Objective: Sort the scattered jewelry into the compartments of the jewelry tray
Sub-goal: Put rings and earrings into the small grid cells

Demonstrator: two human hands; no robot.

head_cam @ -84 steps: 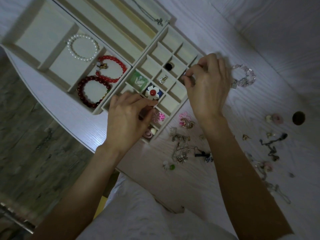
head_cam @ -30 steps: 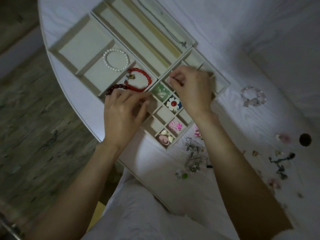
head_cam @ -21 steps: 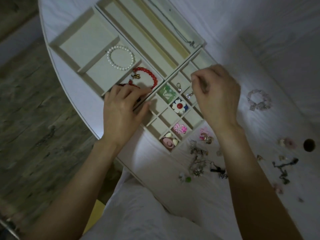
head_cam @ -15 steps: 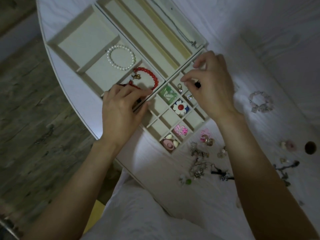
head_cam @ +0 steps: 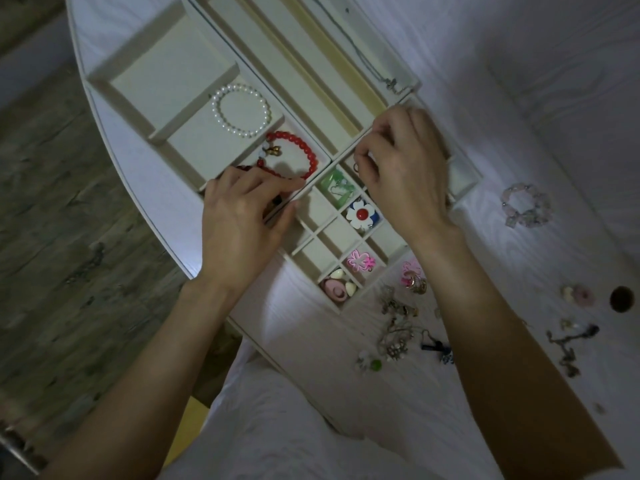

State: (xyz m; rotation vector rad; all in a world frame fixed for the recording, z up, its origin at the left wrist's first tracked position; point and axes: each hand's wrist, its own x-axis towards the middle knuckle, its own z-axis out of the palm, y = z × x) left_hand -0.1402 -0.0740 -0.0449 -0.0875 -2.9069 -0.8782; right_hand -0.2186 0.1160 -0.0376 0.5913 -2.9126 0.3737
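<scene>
The cream jewelry tray (head_cam: 194, 110) lies on the white table. It holds a pearl bracelet (head_cam: 242, 110), a red bead bracelet (head_cam: 306, 152), a green piece (head_cam: 334, 187), a white flower (head_cam: 362, 214), a pink flower (head_cam: 360, 261) and pink shell pieces (head_cam: 336, 289). My left hand (head_cam: 242, 223) rests on the tray's near wall, its fingers lying over a dark red bracelet (head_cam: 242, 167). My right hand (head_cam: 405, 168) hovers over the small compartments with curled fingers. Thumb and forefinger pinch a small earring (head_cam: 356, 167) that hangs just below them.
Loose jewelry lies right of the tray: a clear pink bracelet (head_cam: 526, 209), a pink flower piece (head_cam: 414, 277), a tangle of chains (head_cam: 394, 327), a green bead (head_cam: 372, 365), a dark chain (head_cam: 568, 344). A thin necklace (head_cam: 391, 83) lies in the long compartment. A round hole (head_cam: 621, 298) is in the table.
My right hand has gone from the tray's right side to its small compartments, shifting between cells, and now pinches above the cell beside the green piece. My left hand stays on the tray.
</scene>
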